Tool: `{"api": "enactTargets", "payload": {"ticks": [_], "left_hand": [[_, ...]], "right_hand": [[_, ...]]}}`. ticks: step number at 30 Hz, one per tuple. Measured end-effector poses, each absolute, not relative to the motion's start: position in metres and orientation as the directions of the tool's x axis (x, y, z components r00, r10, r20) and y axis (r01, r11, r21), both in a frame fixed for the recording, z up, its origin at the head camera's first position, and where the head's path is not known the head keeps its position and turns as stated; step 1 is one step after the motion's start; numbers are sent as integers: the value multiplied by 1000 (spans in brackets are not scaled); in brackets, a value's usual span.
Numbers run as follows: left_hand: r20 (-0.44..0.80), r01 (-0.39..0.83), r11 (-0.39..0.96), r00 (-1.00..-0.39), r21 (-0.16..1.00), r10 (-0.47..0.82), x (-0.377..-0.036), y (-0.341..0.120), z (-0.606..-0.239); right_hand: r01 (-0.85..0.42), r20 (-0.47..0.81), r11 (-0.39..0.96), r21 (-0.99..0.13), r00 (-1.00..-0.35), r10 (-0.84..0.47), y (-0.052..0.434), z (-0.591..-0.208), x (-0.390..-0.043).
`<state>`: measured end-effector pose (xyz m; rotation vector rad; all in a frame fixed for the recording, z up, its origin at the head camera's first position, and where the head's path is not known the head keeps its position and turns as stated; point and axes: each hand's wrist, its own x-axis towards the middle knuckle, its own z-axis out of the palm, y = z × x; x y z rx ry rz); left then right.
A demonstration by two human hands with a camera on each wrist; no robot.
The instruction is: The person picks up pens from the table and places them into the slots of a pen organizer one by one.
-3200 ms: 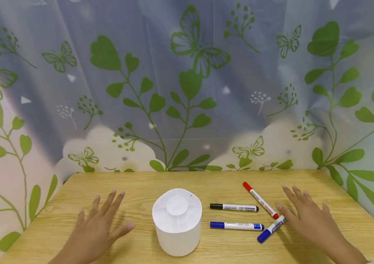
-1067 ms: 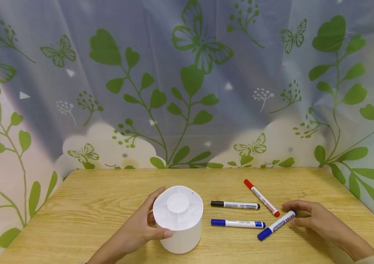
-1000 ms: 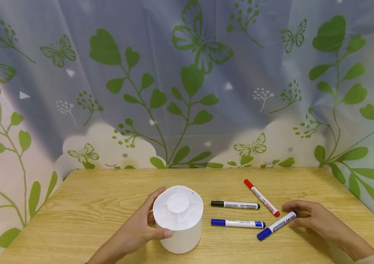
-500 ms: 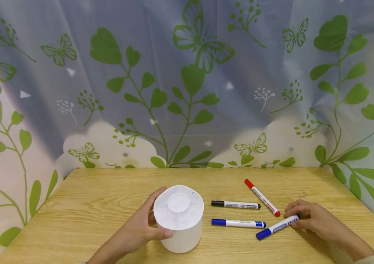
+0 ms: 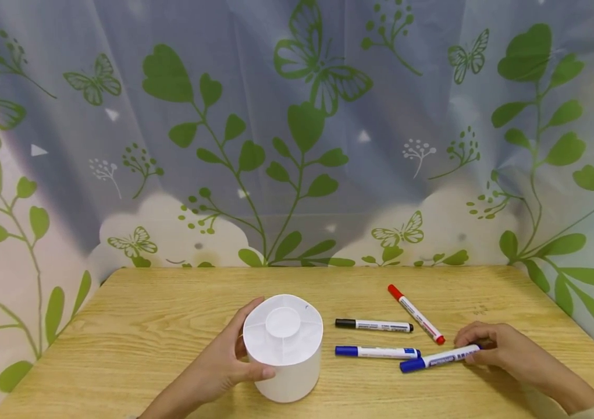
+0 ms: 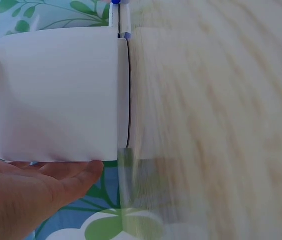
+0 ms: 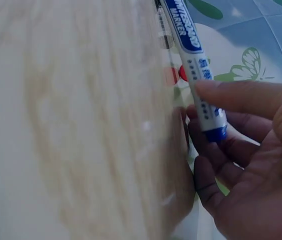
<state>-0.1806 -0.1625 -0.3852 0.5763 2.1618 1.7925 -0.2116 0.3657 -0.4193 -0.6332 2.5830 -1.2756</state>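
Right hand pinching blue marker tail; left hand wrapped round white holder. Lift level, steady holder.

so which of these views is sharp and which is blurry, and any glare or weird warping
Head view: sharp, evenly lit, soft shadows under the white holder and right hand; the table edges bow, a wide-lens warp. Left wrist view: holder and left hand fairly crisp, wood grain smeared. Right wrist view: blue marker print readable, the wood soft and blurred. No strong glare.
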Motion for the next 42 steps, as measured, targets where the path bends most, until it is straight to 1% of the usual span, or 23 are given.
{"api": "enactTargets", "payload": {"ticks": [4,7,13,16,23,30,37,42], "left_hand": [[38,123,151,-882,981,469,-181,-163,-385],[33,115,147,-882,982,469,-181,-163,-385],[32,113,141,-878,984,477,-181,-163,-384],[36,117,141,-877,983,479,-181,-163,-384],[36,123,152,-878,981,478,-181,-164,-384],[39,132,163,-878,978,478,-180,-164,-383],[52,151,167,-872,974,487,-180,-164,-384],[48,149,171,-872,974,488,-180,-165,-384]], "right_hand": [[-225,-36,504,-834,-889,-456,366,-418,-210],[-188,-50,470,-863,-892,-450,367,-417,-209],[-113,-52,315,-942,-880,-473,366,-412,-206],[-118,-27,267,-957,-876,-482,363,-409,-204],[-180,56,240,-954,-893,-446,352,-404,-202],[-144,54,190,-971,-910,-411,344,-400,-200],[-158,94,140,-977,-920,-380,336,-397,-198],[-163,100,169,-972,-939,-330,325,-390,-196]]}}
